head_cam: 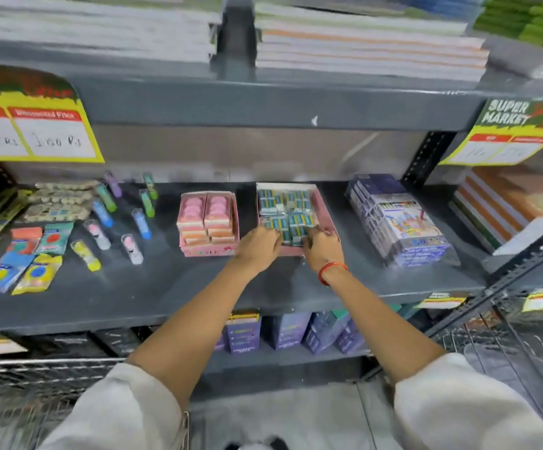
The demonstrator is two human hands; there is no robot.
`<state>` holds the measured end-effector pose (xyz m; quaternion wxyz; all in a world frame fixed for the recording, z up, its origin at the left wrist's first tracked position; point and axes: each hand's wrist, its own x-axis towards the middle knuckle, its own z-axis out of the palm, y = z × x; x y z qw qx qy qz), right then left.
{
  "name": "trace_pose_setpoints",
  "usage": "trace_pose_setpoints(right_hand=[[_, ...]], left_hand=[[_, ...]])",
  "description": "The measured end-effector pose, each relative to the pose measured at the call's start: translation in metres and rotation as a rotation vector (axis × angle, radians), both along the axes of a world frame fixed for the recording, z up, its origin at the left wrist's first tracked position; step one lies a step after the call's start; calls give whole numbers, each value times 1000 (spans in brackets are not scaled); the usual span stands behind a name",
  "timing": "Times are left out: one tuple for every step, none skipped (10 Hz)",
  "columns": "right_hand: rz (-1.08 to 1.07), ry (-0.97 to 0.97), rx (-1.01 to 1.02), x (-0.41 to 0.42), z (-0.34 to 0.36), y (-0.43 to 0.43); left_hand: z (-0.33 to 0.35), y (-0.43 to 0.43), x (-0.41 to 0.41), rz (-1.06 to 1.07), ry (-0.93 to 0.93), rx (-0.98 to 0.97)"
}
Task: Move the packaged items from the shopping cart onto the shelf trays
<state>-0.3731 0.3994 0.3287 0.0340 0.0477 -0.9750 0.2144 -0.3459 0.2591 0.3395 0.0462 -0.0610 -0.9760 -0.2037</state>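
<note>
A pink tray (326,212) on the grey middle shelf holds several small teal-and-white packaged items (288,209). Both my hands reach into its front end. My left hand (258,246) rests on the packets at the front left corner, fingers curled over them. My right hand (323,246), with a red thread at the wrist, pinches packets at the front right. Which single packet each hand grips is hidden by the fingers. A second pink tray (207,251) with pink and orange packets stands just left. The wire shopping cart (20,388) shows at the bottom left.
Loose coloured tubes (102,214) and flat packets (37,272) lie on the shelf's left. A stack of purple boxes (396,222) stands right of the tray. Notebooks (510,206) fill the far right, a wire basket (523,345) sits below. Yellow price signs (33,131) hang above.
</note>
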Motion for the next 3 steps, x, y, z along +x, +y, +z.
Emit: trace_pose_setpoints(right_hand=[[106,49,71,17,-4,5],[240,78,37,32,3,4],[291,179,-97,50,27,2]], left_hand=[[-2,-8,12,-27,-5,-8],[4,-15,21,-74,33,-1],[25,-22,26,-101,101,55]])
